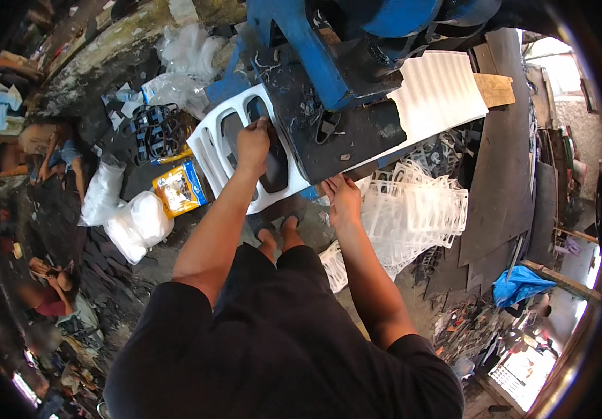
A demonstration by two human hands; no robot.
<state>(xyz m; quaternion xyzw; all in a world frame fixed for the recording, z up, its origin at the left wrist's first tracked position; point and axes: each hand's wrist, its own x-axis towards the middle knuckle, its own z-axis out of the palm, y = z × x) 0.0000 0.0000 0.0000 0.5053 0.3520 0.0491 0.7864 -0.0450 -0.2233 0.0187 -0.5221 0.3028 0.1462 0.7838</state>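
Note:
A white sheet with long rounded cut-outs point(210, 144) hangs off the left end of a black worktop point(357, 143). My left hand point(253, 145) is closed on a strip of this sheet between two openings. At the worktop's near edge, my right hand point(343, 198) has its fingertips pinched together; what they hold, if anything, is hidden. Above the worktop stands a blue press point(308, 59). A small dark ring-shaped piece point(327, 128) lies on the worktop beneath it. To the right spreads a white ribbed sheet point(440, 91).
Cut-out white sheets point(412, 209) are heaped right of my legs. Left lie a yellow-and-blue packet point(180, 190), white bags point(139, 225) and black strap-like pieces point(158, 133). Large dark boards point(493, 160) lean at right. Other people point(53, 150) sit at far left.

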